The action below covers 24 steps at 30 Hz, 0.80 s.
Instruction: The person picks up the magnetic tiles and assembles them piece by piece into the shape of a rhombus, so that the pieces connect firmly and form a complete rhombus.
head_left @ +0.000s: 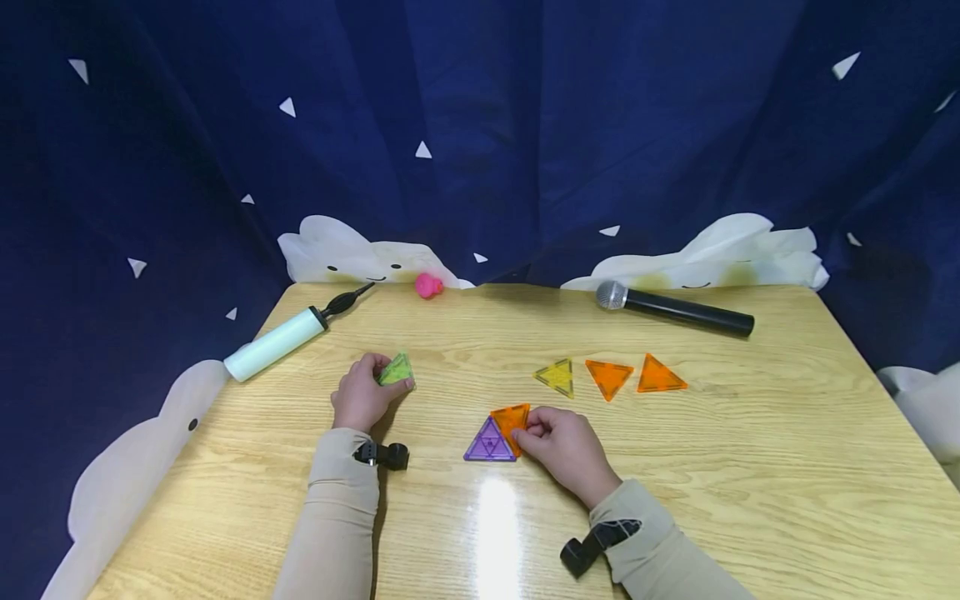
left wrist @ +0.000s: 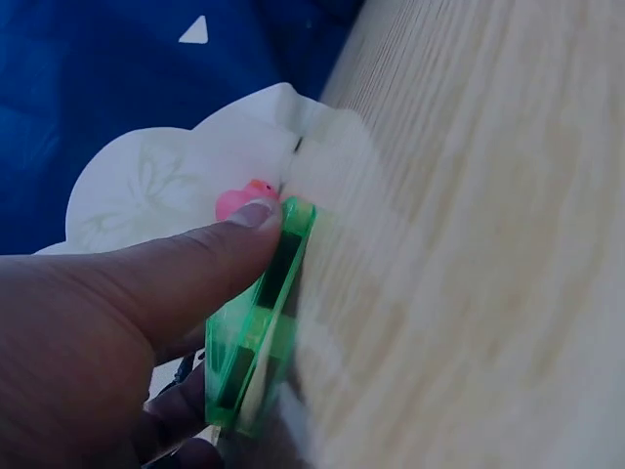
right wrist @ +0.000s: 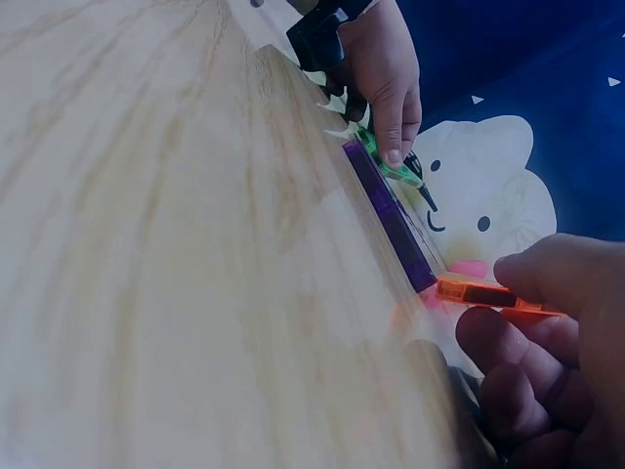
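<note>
A green translucent triangle tile (head_left: 397, 371) is pinched between the thumb and fingers of my left hand (head_left: 363, 395); the left wrist view shows the thumb on the edge of the green tile (left wrist: 256, 322). My right hand (head_left: 567, 447) pinches an orange triangle tile (head_left: 510, 419) against the right side of a purple triangle tile (head_left: 490, 442) lying on the table. In the right wrist view the orange tile (right wrist: 479, 293) meets the end of the purple tile (right wrist: 391, 217), thumb above and fingers below.
A yellow triangle (head_left: 557, 377) and two orange triangles (head_left: 609, 378), (head_left: 660, 375) lie to the right. Farther back are a microphone (head_left: 675, 310), a pink toy (head_left: 428, 285) and a pale blue pump (head_left: 276, 342). A dark blue curtain (head_left: 480, 100) hangs behind the table (head_left: 750, 467).
</note>
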Motion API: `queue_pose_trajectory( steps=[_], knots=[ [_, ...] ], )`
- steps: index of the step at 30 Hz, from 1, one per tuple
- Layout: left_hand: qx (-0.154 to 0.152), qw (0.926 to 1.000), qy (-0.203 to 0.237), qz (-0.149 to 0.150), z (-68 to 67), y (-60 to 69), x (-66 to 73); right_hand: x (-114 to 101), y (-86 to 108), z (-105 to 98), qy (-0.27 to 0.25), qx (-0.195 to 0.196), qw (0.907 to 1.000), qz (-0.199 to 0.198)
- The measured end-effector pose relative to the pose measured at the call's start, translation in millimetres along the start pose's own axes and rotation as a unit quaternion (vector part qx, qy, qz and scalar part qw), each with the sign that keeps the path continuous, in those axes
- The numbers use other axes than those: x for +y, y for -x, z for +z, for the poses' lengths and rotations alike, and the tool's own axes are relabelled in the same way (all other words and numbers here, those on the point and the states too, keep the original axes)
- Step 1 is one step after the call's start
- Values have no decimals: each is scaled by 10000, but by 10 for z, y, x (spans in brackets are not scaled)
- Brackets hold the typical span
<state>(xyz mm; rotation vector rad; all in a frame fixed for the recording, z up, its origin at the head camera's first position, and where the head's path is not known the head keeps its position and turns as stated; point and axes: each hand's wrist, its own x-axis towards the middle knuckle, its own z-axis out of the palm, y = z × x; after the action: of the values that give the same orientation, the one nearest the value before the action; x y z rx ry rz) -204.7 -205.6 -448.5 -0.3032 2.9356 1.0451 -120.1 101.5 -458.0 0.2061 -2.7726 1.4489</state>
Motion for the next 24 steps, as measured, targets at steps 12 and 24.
queue_pose_trajectory(
  steps=[12,24],
  knots=[
    [-238,9992,85,321,-19,19,-39,1,-7,-1,41,35,10000,-23],
    [-641,9943,302,794,-48,49,-70,24,-11,4,31,25,10000,32]
  ],
)
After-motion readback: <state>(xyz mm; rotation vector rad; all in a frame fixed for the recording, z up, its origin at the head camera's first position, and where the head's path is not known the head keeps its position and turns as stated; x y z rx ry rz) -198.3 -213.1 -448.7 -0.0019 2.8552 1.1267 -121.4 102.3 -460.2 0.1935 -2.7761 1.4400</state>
